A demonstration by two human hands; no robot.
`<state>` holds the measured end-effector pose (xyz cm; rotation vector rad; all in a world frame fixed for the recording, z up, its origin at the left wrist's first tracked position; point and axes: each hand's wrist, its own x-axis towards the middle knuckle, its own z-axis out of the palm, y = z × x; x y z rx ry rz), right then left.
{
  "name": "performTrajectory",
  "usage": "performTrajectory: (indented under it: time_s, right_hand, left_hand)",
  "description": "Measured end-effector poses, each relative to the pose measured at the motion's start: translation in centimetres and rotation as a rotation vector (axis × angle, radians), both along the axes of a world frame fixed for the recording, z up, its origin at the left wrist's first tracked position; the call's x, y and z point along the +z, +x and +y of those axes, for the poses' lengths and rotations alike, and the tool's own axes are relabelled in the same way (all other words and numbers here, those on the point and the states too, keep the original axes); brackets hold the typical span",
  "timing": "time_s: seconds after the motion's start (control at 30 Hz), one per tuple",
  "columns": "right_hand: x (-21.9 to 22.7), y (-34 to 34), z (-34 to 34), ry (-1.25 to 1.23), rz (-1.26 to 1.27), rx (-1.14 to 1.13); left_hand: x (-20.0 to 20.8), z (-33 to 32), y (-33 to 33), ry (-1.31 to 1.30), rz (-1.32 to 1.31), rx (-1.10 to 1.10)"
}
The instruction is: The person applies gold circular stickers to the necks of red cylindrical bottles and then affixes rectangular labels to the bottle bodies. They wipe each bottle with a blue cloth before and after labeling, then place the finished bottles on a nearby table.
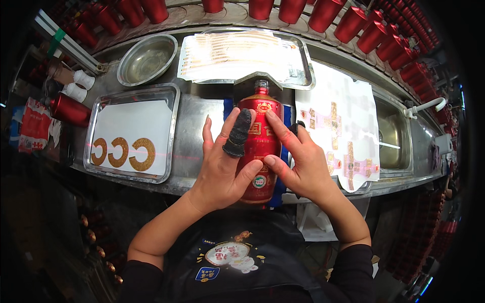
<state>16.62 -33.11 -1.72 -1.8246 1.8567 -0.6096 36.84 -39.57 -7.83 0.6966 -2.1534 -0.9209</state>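
Observation:
A red bottle with gold lettering lies on its back in front of me, neck pointing away. Blue lining shows along both sides of it, and an angled metal stop stands behind its neck. My left hand rests along the bottle's left side with fingers stretched out, thumb on the lower label; a black cover wraps one finger. On the right side, my right hand touches the bottle's front with index finger and thumb, fingers apart. Another black finger cover shows there. The undersides of both hands are hidden.
Left stands a metal tray with three gold C-shaped pieces on white paper. Beyond are a metal bowl and a tray of gold-striped strips. Right lie sticker sheets beside a sink. Red bottles line the back.

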Motion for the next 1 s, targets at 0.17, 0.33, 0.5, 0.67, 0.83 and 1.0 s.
performTrajectory:
  time_s: [0.17,0.33,0.5,0.67,0.83,1.0]
  right_hand:
    - [0.6,0.1,1.3,0.076,0.025,0.053]
    - [0.1,0.6,2.2,0.095,0.01,0.076]
    - [0.1,0.7,2.2,0.097,0.02,0.081]
    - [0.6,0.5,2.1,0.087,0.023,0.094]
    - [0.2,0.6,2.2,0.081,0.058,0.092]
    - [-0.3,0.7,2.1,0.018,-0.025,0.059]
  left_hand:
    - [-0.3,0.9,1.3,0.04,0.036,-0.048]
    - [-0.6,1.5,2.0,0.025,-0.038,-0.109]
    - [-0.4,1.4,2.2,0.013,-0.06,-0.122]
    - [-0.5,1.5,2.2,0.018,-0.048,-0.094]
    - [-0.8,1.9,1.3,0.138,0.083,-0.046]
    - [-1.1,0.8,-0.8,0.63,0.414,-0.006]
